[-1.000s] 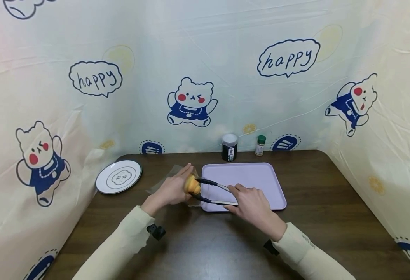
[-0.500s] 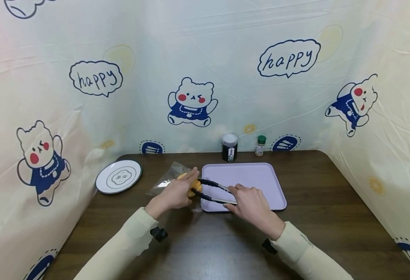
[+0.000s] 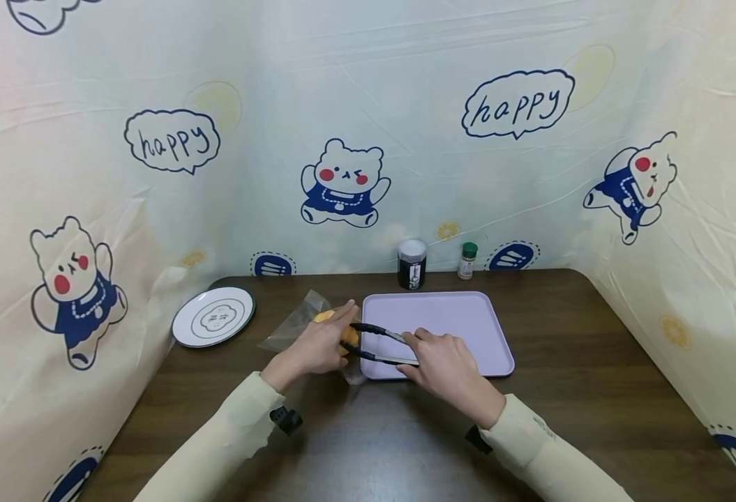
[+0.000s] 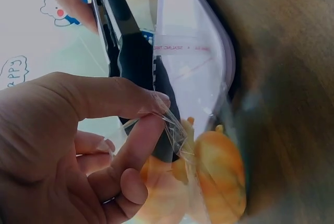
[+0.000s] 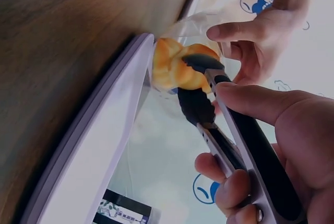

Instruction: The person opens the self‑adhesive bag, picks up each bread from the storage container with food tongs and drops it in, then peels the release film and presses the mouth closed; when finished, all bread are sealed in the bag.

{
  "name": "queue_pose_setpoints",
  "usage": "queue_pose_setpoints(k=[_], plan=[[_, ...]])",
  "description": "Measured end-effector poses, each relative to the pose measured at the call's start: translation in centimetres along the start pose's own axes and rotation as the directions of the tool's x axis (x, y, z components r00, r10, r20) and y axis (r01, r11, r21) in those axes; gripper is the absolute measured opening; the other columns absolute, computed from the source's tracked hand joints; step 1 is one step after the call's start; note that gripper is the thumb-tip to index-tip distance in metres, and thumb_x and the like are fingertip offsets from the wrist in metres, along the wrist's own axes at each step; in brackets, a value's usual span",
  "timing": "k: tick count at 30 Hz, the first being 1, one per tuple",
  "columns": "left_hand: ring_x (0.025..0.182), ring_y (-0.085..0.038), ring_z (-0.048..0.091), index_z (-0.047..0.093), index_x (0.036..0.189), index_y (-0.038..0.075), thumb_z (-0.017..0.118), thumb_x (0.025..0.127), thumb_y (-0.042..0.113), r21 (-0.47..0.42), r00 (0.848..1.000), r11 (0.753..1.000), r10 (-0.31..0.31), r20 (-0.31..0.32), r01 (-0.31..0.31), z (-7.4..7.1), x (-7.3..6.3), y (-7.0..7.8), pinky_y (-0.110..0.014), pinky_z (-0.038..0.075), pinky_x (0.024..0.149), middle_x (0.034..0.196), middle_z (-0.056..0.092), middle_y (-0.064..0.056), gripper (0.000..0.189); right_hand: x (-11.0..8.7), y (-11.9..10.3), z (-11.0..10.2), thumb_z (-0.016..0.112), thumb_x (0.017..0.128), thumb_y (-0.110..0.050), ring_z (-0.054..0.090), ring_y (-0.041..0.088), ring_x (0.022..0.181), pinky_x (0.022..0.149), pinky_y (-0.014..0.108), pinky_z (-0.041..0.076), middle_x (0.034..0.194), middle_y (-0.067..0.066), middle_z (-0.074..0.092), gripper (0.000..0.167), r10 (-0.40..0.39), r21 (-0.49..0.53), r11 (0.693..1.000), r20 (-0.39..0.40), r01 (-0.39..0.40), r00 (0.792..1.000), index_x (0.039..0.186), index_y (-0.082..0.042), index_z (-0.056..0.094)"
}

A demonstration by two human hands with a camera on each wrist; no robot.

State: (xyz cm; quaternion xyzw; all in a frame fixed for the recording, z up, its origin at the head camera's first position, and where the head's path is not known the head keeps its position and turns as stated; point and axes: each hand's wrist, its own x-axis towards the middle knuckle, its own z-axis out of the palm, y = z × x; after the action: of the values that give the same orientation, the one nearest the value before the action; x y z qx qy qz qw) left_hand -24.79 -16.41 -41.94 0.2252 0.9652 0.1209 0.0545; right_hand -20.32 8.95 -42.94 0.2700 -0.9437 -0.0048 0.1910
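Note:
My left hand (image 3: 317, 345) pinches the edge of a clear plastic bag (image 3: 289, 331) between thumb and index finger, as the left wrist view shows. Golden-brown bread rolls (image 4: 224, 174) lie in the bag, partly hidden by this hand in the head view. My right hand (image 3: 452, 369) grips a pair of kitchen tongs (image 5: 255, 151) with black tips and metal arms. The tips reach into the bag's mouth and stand spread at the bread. Whether they press on it, I cannot tell.
A lilac tray (image 3: 433, 328) lies just right of the bag, under the tongs. The white plate (image 3: 194, 307) is at the table's back left. Behind the tray stand a dark jar (image 3: 412, 266) with a pale lid and a small green-capped bottle (image 3: 467, 261).
The bread has moved left, deeper into the bag. My left hand has shifted slightly right and down, showing more of the bag. The right hand has edged left with the tongs.

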Motion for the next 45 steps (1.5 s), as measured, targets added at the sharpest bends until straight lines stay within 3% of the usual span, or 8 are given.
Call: queue_pose_setpoints(k=[7,11,15,23,28,31,35,45], plan=[[0.129,-0.022,0.053,0.026,0.159,0.012,0.084,0.076,0.014,-0.001,1.000,1.000,0.005,0.006,-0.005,-0.1,0.0,0.2,-0.031,0.045,0.067,0.169,0.017,-0.004,0.102,0.4,-0.2,0.1,0.075,0.082,-0.055,0.048,0.016,0.049,0.045,0.034,0.047,0.087,0.000,0.069,0.052,0.034,-0.001,0.999,0.008,-0.034,0.999,0.116,-0.016,0.071],[0.133,-0.024,0.051,0.025,0.159,0.012,0.084,0.075,0.013,-0.019,1.000,1.000,0.002,-0.002,-0.002,-0.2,0.1,-0.1,-0.035,0.047,0.077,0.169,0.016,-0.005,0.103,0.4,-0.2,-0.1,0.076,0.082,-0.055,0.048,0.014,0.048,0.042,0.032,0.043,0.085,-0.001,0.067,0.050,-0.006,-0.012,1.000,-0.032,0.006,0.999,0.114,-0.017,0.071],[0.139,-0.026,0.047,0.023,0.160,0.012,0.083,0.076,0.013,-0.028,1.000,0.999,-0.019,-0.002,0.019,-0.3,0.1,-0.3,-0.033,0.047,0.073,0.169,0.013,-0.004,0.103,0.3,-0.2,-0.2,0.076,0.082,-0.054,0.049,0.014,0.048,0.040,0.030,0.041,0.085,-0.001,0.066,0.050,-0.043,-0.029,0.999,-0.051,0.041,0.998,0.115,-0.017,0.070],[0.140,-0.023,0.046,0.024,0.159,0.013,0.085,0.075,0.016,-0.029,1.000,1.000,0.004,0.006,-0.004,-0.4,0.0,0.1,-0.036,0.046,0.082,0.169,0.014,-0.002,0.104,0.7,-0.1,-0.3,0.074,0.084,-0.054,0.048,0.016,0.048,0.044,0.034,0.046,0.087,0.001,0.067,0.052,0.013,-0.006,1.000,-0.004,-0.013,1.000,0.117,-0.015,0.069],[0.142,-0.024,0.043,0.024,0.159,0.014,0.085,0.075,0.015,-0.043,1.000,0.999,-0.014,-0.004,0.014,-0.6,0.0,0.0,-0.033,0.047,0.074,0.169,0.015,-0.001,0.104,1.0,0.0,-0.4,0.074,0.083,-0.057,0.048,0.016,0.049,0.046,0.035,0.048,0.090,0.001,0.069,0.055,0.033,0.007,0.999,0.031,-0.033,0.999,0.118,-0.015,0.070],[0.146,-0.028,0.038,0.024,0.159,0.012,0.086,0.074,0.015,-0.060,1.000,0.998,-0.028,-0.013,0.027,-0.7,0.0,-0.3,-0.042,0.052,0.091,0.169,0.015,-0.003,0.105,1.0,0.1,-0.4,0.075,0.080,-0.059,0.049,0.014,0.050,0.046,0.035,0.049,0.093,0.001,0.070,0.059,0.034,0.022,0.999,0.037,-0.035,0.999,0.119,-0.015,0.070],[0.148,-0.032,0.034,0.024,0.159,0.012,0.086,0.074,0.016,-0.072,0.999,0.997,-0.043,-0.012,0.042,-0.7,0.1,-0.5,-0.053,0.044,0.107,0.169,0.014,-0.003,0.106,0.8,0.4,-0.4,0.076,0.078,-0.061,0.050,0.013,0.052,0.049,0.034,0.050,0.096,0.001,0.071,0.065,0.035,0.029,0.999,0.040,-0.036,0.999,0.123,-0.015,0.069],[0.144,-0.034,0.041,0.024,0.160,0.014,0.085,0.074,0.012,-0.106,0.995,0.990,-0.096,0.007,0.096,-0.8,0.2,-0.8,-0.046,0.055,0.092,0.169,0.014,-0.001,0.105,0.0,2.5,-1.0,0.080,0.072,-0.062,0.063,0.016,0.066,0.060,0.037,0.055,0.105,0.001,0.072,0.073,0.080,0.147,0.985,0.090,-0.092,0.993,0.126,-0.015,0.068]])
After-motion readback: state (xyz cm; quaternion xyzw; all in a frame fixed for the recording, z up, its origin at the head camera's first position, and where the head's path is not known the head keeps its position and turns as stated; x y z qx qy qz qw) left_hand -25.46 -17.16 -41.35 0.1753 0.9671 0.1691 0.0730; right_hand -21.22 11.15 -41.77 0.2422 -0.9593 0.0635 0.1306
